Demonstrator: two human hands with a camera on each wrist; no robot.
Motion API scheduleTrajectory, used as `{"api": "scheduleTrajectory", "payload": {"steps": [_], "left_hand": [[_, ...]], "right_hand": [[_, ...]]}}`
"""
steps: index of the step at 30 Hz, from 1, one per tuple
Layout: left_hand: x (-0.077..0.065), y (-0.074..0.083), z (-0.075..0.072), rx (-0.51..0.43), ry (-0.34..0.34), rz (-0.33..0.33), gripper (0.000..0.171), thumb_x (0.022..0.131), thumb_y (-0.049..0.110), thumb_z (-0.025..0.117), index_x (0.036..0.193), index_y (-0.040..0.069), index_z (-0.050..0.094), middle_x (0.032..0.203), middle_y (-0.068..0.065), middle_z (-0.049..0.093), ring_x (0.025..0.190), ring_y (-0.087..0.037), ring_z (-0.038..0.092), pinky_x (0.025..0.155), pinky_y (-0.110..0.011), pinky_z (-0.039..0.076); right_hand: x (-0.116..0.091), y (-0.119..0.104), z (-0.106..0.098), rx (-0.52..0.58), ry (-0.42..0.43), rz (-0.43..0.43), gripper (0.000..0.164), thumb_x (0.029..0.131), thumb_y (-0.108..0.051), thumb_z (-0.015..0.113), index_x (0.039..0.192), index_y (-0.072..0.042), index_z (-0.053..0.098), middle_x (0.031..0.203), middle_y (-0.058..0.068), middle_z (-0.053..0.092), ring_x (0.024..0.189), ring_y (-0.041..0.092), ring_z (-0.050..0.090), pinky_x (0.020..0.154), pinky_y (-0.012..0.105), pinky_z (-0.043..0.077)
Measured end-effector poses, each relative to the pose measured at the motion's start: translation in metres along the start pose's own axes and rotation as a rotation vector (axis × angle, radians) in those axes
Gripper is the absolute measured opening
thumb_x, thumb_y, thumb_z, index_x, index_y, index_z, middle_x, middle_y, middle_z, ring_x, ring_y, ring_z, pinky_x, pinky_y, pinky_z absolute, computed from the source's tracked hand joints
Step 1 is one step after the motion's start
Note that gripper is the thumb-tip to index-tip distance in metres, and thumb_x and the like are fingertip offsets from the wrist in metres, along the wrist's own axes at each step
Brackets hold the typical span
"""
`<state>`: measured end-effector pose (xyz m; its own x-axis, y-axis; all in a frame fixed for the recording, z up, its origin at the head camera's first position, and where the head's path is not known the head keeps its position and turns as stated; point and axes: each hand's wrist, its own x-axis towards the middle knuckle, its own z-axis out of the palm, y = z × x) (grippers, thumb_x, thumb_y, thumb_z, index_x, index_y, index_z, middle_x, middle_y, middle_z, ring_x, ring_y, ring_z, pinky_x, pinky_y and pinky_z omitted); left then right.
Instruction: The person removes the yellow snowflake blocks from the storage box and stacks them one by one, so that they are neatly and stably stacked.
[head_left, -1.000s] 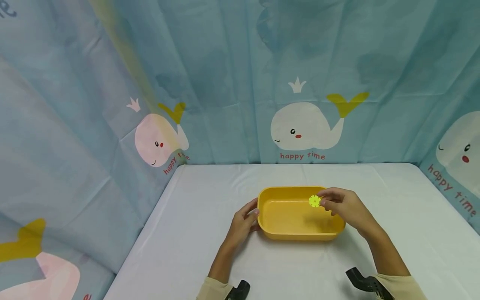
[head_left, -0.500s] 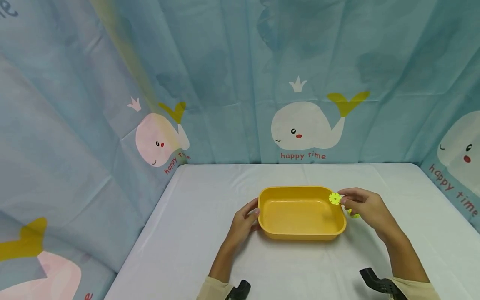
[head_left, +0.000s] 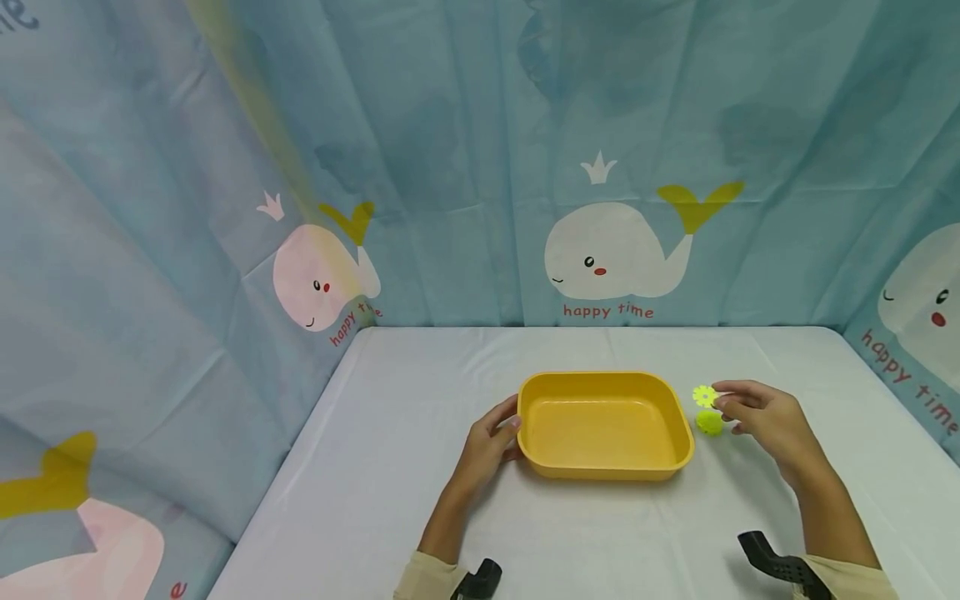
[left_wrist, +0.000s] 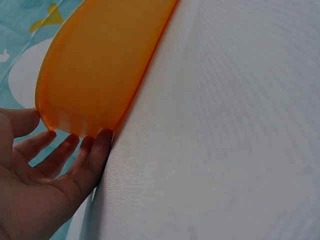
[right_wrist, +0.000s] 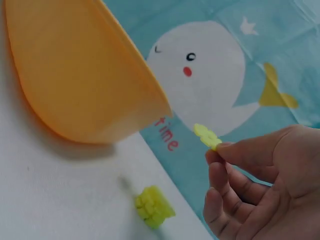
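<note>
A yellow plastic tray point(head_left: 607, 467) with rounded corners stands on the white table. My left hand point(head_left: 484, 446) holds its left end; in the left wrist view the fingertips point(left_wrist: 104, 137) rest against the tray's end wall, with the thumb at the rim. Beyond the tray's right end, my right hand point(head_left: 768, 421) pinches a flat yellow-green snowflake disc point(head_left: 703, 396) between thumb and forefinger, raised above the table. Below it, a short stack of yellow-green snowflake discs point(right_wrist: 152, 206) sits on the cloth, apart from the tray. The inside of the tray shows only its smooth floor.
A white cloth covers the table point(head_left: 420, 375). Blue curtains point(head_left: 465, 167) printed with whales hang behind the table and along both sides. Black camera mounts point(head_left: 780, 567) sit at both wrists.
My right hand has carried the snowflake disc rightward from over the tray to above the stack beside it. The stack has come into view. My left hand keeps its place on the tray.
</note>
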<state>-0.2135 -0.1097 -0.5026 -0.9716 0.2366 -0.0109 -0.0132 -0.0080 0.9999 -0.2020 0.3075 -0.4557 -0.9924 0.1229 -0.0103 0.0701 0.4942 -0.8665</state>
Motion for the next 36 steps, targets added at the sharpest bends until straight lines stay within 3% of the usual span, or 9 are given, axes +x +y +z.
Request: {"api": "scheduleTrajectory", "payload": {"steps": [9,14,22,36], "left_hand": [[-0.001,0.001,0.000,0.023,0.001,0.002,0.049,0.112,0.019,0.054,0.161,0.013,0.048,0.163,-0.013,0.047,0.140,-0.034,0.057,0.093,-0.032,0.064],[-0.001,0.000,0.000,0.028,-0.002,0.009,0.049,0.112,0.019,0.053,0.161,0.011,0.047,0.164,-0.013,0.047,0.140,-0.034,0.057,0.093,-0.033,0.064],[-0.001,-0.001,0.000,0.026,-0.003,0.004,0.050,0.112,0.019,0.054,0.161,0.013,0.047,0.164,-0.013,0.047,0.140,-0.034,0.057,0.094,-0.033,0.064],[-0.001,-0.002,-0.001,0.026,-0.003,0.005,0.050,0.112,0.020,0.055,0.161,0.013,0.047,0.162,-0.012,0.049,0.137,-0.033,0.059,0.093,-0.032,0.064]], "right_hand": [[0.003,0.015,-0.005,-0.017,-0.004,0.130,0.053,0.108,-0.033,0.060,0.146,0.005,0.058,0.115,0.006,0.074,0.089,0.008,0.065,0.072,0.024,0.062],[0.004,0.021,-0.006,0.000,-0.021,0.173,0.054,0.108,-0.031,0.061,0.146,0.007,0.056,0.106,0.000,0.074,0.087,0.012,0.065,0.071,0.028,0.063],[0.006,0.029,-0.008,0.021,-0.054,0.175,0.055,0.107,-0.030,0.062,0.145,0.008,0.056,0.099,-0.009,0.072,0.082,0.013,0.064,0.068,0.029,0.062],[0.008,0.035,-0.007,-0.021,-0.072,0.199,0.059,0.108,-0.036,0.061,0.145,0.009,0.056,0.103,0.002,0.072,0.083,0.013,0.064,0.068,0.027,0.061]]}}
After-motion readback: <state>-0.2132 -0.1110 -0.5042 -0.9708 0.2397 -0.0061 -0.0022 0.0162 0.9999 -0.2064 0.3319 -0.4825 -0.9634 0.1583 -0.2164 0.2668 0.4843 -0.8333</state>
